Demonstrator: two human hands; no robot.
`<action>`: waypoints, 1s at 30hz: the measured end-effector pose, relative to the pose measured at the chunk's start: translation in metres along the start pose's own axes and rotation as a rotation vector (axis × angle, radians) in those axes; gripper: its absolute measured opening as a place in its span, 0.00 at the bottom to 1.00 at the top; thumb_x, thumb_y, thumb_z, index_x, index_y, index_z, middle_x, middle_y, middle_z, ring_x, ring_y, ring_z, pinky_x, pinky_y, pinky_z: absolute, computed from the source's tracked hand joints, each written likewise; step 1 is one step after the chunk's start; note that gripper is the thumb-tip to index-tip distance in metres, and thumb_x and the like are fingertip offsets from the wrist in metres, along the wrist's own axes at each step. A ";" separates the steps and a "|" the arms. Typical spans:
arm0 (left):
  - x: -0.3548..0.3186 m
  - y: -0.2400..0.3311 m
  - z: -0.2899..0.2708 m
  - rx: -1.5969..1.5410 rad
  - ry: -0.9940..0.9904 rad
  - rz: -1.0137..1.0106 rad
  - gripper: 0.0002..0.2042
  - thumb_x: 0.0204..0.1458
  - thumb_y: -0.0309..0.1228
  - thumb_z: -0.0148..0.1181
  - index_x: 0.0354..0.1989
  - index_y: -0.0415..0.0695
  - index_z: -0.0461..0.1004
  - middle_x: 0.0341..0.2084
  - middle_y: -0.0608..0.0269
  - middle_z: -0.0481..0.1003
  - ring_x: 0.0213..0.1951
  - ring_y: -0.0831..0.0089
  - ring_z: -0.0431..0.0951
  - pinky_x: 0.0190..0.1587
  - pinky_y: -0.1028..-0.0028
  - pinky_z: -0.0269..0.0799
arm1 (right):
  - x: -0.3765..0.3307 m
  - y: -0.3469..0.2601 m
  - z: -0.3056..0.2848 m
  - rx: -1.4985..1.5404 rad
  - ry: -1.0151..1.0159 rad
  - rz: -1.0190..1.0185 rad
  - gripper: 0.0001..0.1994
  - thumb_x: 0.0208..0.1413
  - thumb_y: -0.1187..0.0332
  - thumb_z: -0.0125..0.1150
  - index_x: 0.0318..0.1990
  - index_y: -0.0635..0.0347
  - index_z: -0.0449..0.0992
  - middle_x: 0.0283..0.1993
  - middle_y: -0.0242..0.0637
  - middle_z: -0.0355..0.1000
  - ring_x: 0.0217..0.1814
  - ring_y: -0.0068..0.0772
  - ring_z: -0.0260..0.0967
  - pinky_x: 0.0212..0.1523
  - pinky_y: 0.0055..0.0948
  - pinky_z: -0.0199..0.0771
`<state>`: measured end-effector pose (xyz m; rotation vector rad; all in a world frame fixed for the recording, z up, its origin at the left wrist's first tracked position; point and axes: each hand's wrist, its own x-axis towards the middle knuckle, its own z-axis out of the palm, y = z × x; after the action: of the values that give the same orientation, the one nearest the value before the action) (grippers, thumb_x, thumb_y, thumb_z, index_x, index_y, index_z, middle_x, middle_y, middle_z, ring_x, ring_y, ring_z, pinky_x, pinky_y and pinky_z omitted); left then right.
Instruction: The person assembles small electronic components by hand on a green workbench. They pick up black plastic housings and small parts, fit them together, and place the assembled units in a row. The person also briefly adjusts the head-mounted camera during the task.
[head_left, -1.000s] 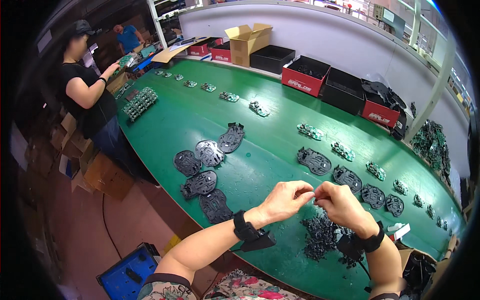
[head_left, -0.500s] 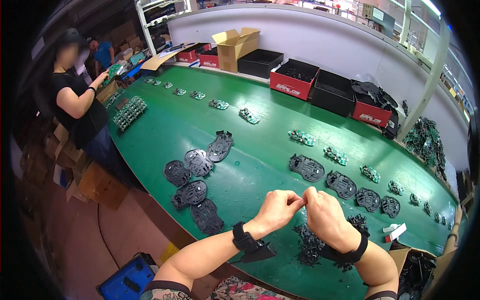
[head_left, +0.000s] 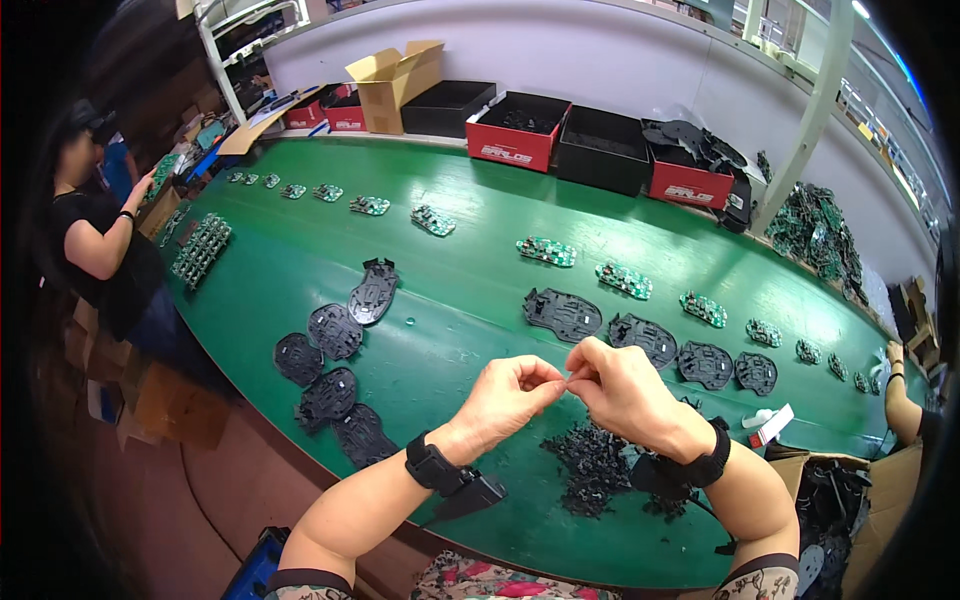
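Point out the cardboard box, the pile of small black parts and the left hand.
Cardboard box (head_left: 392,95), head view, front wall.
Pile of small black parts (head_left: 592,468), head view, its middle.
Left hand (head_left: 510,392), head view, back of hand.

On the green table (head_left: 450,330) I count five black round plates (head_left: 335,330) in the cluster at its left side, plus four more (head_left: 563,314) in a row toward its right. Red bins (head_left: 518,130) along its far edge: four (one's mostly hidden), and one open cardboard box (head_left: 395,78).
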<state>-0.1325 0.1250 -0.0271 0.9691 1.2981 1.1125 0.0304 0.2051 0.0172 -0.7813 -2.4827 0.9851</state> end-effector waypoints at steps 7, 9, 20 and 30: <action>0.025 0.014 -0.006 0.286 -0.024 0.141 0.06 0.52 0.28 0.62 0.34 0.38 0.77 0.25 0.73 0.74 0.30 0.87 0.69 0.34 0.81 0.68 | 0.012 0.011 -0.011 0.108 0.011 0.087 0.06 0.47 0.79 0.58 0.35 0.69 0.72 0.27 0.47 0.76 0.31 0.42 0.77 0.34 0.34 0.75; 0.046 0.009 -0.010 0.291 -0.050 0.126 0.05 0.53 0.27 0.60 0.33 0.38 0.77 0.25 0.75 0.74 0.30 0.87 0.69 0.33 0.82 0.68 | 0.022 0.023 -0.020 0.082 -0.008 0.133 0.09 0.47 0.76 0.61 0.37 0.69 0.74 0.28 0.44 0.77 0.31 0.29 0.76 0.34 0.28 0.75; 0.155 0.013 -0.001 0.928 0.170 0.154 0.07 0.42 0.34 0.64 0.28 0.45 0.81 0.34 0.55 0.75 0.44 0.61 0.72 0.49 0.62 0.67 | 0.083 0.116 -0.032 -0.156 0.041 0.293 0.06 0.40 0.75 0.62 0.28 0.64 0.79 0.29 0.48 0.76 0.34 0.45 0.76 0.39 0.36 0.75; 0.168 0.002 0.012 1.017 0.133 0.115 0.06 0.41 0.35 0.65 0.27 0.49 0.80 0.43 0.62 0.72 0.53 0.61 0.65 0.58 0.59 0.55 | 0.091 0.145 -0.025 -0.158 -0.064 0.349 0.08 0.41 0.70 0.67 0.30 0.63 0.79 0.29 0.42 0.77 0.32 0.35 0.74 0.34 0.33 0.74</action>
<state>-0.1290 0.2894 -0.0617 1.7316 1.9879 0.5506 0.0240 0.3612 -0.0577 -1.2858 -2.5545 0.9439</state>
